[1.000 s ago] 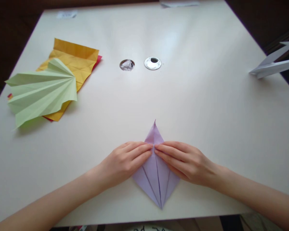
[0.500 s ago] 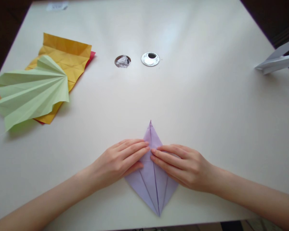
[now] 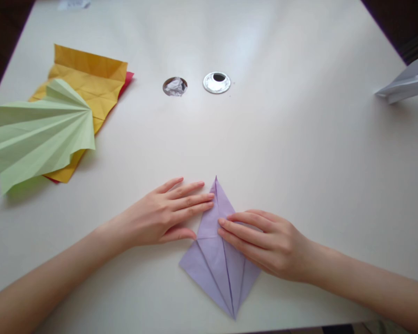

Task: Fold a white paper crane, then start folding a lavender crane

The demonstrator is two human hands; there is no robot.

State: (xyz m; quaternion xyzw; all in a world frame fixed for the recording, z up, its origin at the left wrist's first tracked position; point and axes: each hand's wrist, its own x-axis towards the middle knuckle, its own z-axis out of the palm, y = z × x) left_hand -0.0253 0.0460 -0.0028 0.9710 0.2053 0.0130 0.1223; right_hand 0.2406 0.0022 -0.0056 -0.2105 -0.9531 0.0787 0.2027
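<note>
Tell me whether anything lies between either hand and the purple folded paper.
Nothing visible does. The left hand lies flat with its fingertips at the purple folded paper's upper left edge, and the right hand rests directly on its right half. The green fan lies far left.

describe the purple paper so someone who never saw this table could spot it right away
On the white table, look at the near edge, between the left hand and right hand. The purple paper lies flat under their fingertips, a creased kite pointing away. The other papers are green, yellow and white, at the far sides.
</note>
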